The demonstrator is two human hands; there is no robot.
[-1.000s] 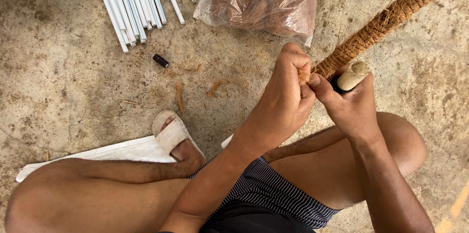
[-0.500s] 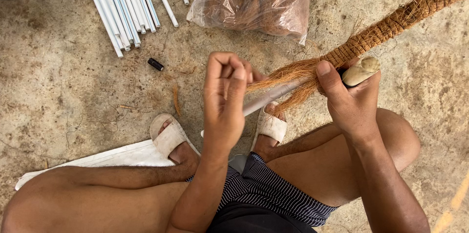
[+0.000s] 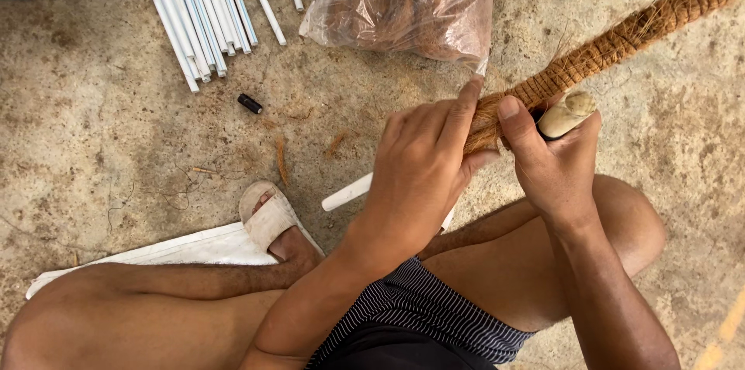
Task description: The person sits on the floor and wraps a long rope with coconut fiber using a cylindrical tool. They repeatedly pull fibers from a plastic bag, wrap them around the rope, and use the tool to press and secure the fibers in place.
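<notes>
Low over the concrete floor point(image 3: 116, 106), both hands work at one end of a long pole wrapped in brown coir fibre point(image 3: 621, 40). Left hand point(image 3: 419, 168) is closed around the loose fibre at the pole's near end, fingers curled over it, index finger stretched along the wrap. Right hand point(image 3: 555, 164) sits just beside the left, thumb pressed on the fibre, fingers closed around a pale rounded handle point(image 3: 566, 112) that sticks out above the fist; what the handle belongs to cannot be told. The wrapped pole runs up and away from the hands toward the right. A bare white pipe end point(image 3: 347, 192) pokes out below the left hand, on its left side, pointing down toward the sandalled foot point(image 3: 268, 215). Beyond the hands lies a clear plastic bag of brown fibre point(image 3: 403, 1), close to the left fingertip. Farther off to the left of the hands lies a bundle of white pipes point(image 3: 202, 9), and between that bundle and the hands a small dark cylinder point(image 3: 250, 103) on the floor. Loose fibre scraps point(image 3: 281, 159) are scattered near the foot. A flat white strip point(image 3: 178, 250) lies under the left leg.
</notes>
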